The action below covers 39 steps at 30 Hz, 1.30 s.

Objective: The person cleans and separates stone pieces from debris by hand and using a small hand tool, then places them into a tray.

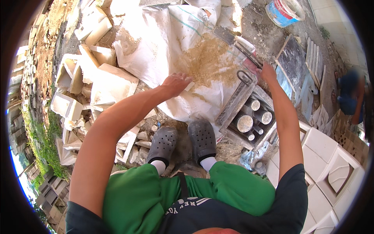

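Observation:
My left hand (176, 83) reaches palm down over a white woven sack (150, 50) spread on the ground. Its fingers are bent, and a small pale flat piece (189, 86) shows at the thumb side, seemingly pinched there. Pale brown sand (206, 58) covers the middle of the sack. Over at the right, my right hand (268, 73) is closed round the near end of a long dark tool with a flat rectangular blade (224, 35); its exact kind is unclear. Just below that hand stands a wooden box mould (226, 113) with several pale-topped cylinders (245, 123) and a metal loop (244, 77).
Broken white cast blocks (113, 85) are heaped at my left. A blue and red bucket (284, 13) stands far right, near a dark board (292, 58). White square blocks (321, 144) lie at lower right. Another person (350, 93) is at the right edge. My grey clogs (201, 140) are close to the sack.

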Each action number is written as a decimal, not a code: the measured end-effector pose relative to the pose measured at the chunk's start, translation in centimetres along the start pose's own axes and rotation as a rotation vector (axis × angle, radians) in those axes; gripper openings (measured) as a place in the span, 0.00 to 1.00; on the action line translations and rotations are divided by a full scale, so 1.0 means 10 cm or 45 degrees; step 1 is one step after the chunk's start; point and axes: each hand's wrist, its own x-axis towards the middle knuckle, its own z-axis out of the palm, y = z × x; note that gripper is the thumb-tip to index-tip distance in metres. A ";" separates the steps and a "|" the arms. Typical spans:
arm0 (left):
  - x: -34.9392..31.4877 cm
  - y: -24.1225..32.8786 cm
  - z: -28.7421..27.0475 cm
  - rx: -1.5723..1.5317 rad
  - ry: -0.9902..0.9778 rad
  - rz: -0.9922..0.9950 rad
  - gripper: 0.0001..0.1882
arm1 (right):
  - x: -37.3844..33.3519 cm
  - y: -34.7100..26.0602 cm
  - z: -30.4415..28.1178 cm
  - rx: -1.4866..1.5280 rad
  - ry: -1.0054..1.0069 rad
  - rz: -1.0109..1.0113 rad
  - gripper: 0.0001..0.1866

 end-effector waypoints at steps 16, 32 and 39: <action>0.07 0.12 -0.08 -0.412 0.014 -0.250 0.28 | -0.50 0.12 -0.88 -0.115 -0.137 -0.185 0.27; 0.14 0.14 -0.03 -0.408 0.094 -0.303 0.28 | -1.42 -0.48 -1.91 1.308 -0.103 0.142 0.24; 0.25 0.19 -0.02 -0.516 0.215 -0.413 0.32 | -1.34 -0.73 -1.63 2.203 0.345 0.130 0.18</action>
